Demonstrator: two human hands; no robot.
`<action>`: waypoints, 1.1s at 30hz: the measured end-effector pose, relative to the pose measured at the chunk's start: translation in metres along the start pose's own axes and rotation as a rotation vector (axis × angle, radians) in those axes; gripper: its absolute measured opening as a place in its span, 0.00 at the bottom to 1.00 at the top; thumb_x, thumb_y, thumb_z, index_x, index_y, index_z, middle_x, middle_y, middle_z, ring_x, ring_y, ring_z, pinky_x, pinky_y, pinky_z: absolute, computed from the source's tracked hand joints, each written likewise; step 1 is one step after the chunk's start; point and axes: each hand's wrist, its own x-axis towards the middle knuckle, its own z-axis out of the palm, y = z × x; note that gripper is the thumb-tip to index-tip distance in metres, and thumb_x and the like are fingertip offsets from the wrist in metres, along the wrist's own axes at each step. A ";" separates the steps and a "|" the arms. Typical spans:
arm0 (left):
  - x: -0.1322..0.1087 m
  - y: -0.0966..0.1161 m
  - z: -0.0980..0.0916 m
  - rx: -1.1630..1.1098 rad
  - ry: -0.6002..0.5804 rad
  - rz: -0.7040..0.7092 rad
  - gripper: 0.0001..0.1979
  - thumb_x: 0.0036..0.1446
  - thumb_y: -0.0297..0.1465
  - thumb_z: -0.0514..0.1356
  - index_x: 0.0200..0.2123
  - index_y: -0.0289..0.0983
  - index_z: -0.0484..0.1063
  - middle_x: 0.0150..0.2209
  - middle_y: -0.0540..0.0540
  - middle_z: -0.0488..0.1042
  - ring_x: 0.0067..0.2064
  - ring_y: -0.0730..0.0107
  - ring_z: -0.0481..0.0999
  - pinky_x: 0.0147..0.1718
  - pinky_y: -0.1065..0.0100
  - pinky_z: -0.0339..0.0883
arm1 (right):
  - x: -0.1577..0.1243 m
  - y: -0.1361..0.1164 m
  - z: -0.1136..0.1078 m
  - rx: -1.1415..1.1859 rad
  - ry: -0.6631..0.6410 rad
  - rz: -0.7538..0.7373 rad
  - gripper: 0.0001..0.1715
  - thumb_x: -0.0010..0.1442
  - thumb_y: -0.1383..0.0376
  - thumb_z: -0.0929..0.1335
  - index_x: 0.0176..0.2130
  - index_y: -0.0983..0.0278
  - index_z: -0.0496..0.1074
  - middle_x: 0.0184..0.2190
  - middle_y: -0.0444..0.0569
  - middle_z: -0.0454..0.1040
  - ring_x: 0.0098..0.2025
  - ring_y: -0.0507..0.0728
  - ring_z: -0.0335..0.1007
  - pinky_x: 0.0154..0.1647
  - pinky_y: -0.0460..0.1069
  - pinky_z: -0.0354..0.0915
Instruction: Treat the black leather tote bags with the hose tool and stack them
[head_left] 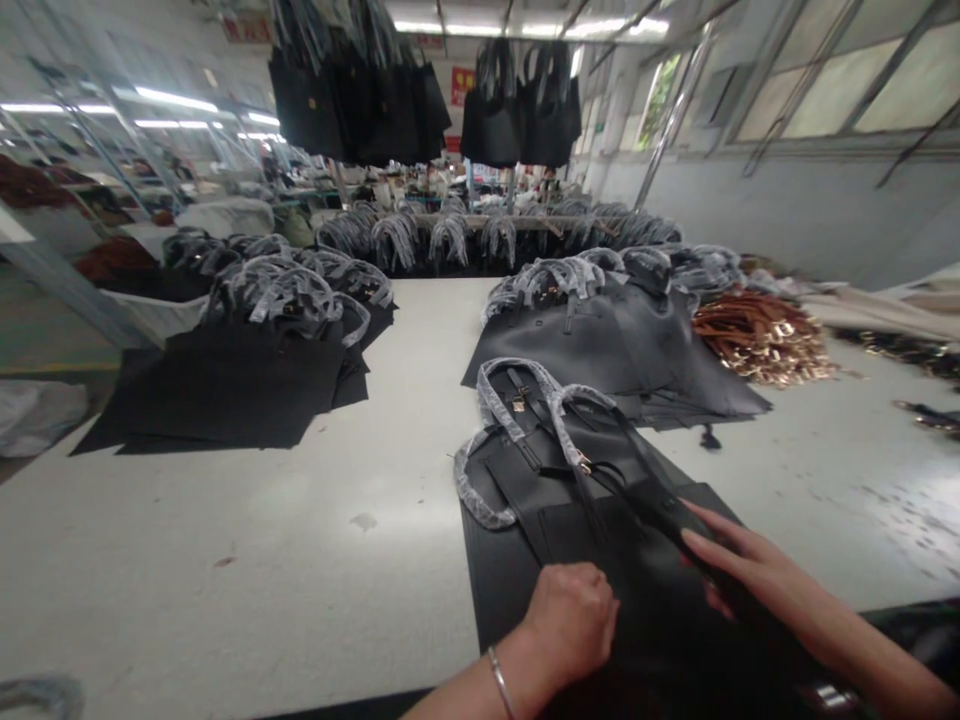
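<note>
Lying beyond hands (574, 620): stacked bags (232, 385)

A pale counter (300, 540) spread left of the left grip (574, 615). Beyond the right grip (739, 560), a whitish wall (825, 215) rose beneath a paned window (892, 85). Strip lights (176, 98) glowed far ahead of both; greenish floor (45, 320) showed leftward.

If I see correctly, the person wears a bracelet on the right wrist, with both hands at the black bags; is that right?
Not quite: the head view shows the bracelet on the left wrist, not the right; the left hand and right hand are indeed at the black bags.
</note>
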 end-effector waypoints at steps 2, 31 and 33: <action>0.017 0.000 -0.008 0.023 -0.001 -0.077 0.10 0.62 0.34 0.55 0.31 0.36 0.70 0.31 0.44 0.73 0.33 0.64 0.73 0.33 0.66 0.70 | -0.002 0.024 0.000 0.040 0.007 -0.014 0.55 0.50 0.46 0.73 0.66 0.67 0.53 0.27 0.43 0.72 0.18 0.54 0.69 0.15 0.47 0.64; 0.150 -0.034 -0.100 -0.834 -0.295 -0.067 0.23 0.47 0.34 0.69 0.43 0.35 0.65 0.27 0.54 0.68 0.26 0.76 0.68 0.25 0.74 0.60 | 0.004 0.085 0.023 0.159 0.062 -0.240 0.44 0.60 0.50 0.68 0.67 0.65 0.55 0.26 0.42 0.73 0.25 0.54 0.70 0.26 0.48 0.67; 0.133 -0.036 -0.098 -0.988 -0.304 -0.173 0.20 0.50 0.36 0.66 0.44 0.34 0.64 0.28 0.53 0.69 0.24 0.78 0.67 0.24 0.75 0.58 | 0.003 0.084 0.024 0.154 0.078 -0.239 0.44 0.59 0.49 0.68 0.67 0.65 0.56 0.26 0.42 0.73 0.25 0.54 0.70 0.26 0.48 0.67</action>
